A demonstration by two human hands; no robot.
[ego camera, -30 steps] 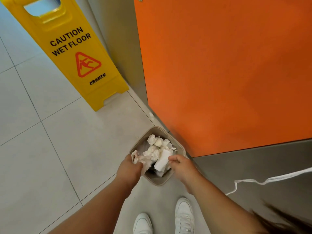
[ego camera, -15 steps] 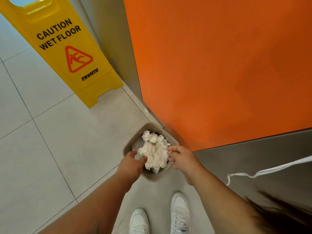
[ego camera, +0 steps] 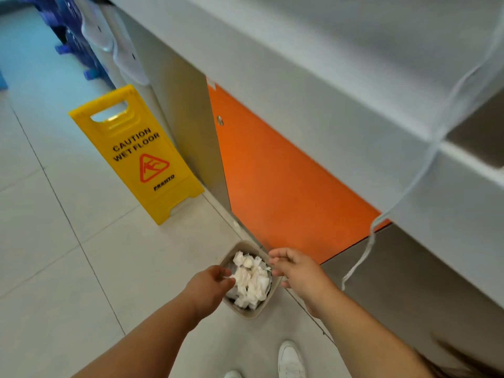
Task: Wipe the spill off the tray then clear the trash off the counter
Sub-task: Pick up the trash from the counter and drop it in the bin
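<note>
A small beige waste bin (ego camera: 246, 314) stands on the floor against the orange cabinet door. It is filled with crumpled white paper tissues (ego camera: 252, 279). My left hand (ego camera: 211, 286) hovers over the bin's left rim, its fingertips touching the edge of the tissue pile. My right hand (ego camera: 296, 268) hangs over the bin's right rim with its fingers spread and nothing in it. The tray and the counter's top surface with any trash are out of view.
A yellow wet-floor sign (ego camera: 136, 154) stands on the tiles to the left. The orange cabinet door (ego camera: 281, 186) sits under a white counter edge (ego camera: 313, 85). A thin white cord (ego camera: 409, 186) dangles on the right. My white shoes (ego camera: 290, 361) are at the bottom.
The tissues that my left hand held a second ago now lie in the bin. My view has lifted and pulled back, bringing the counter edge into sight.
</note>
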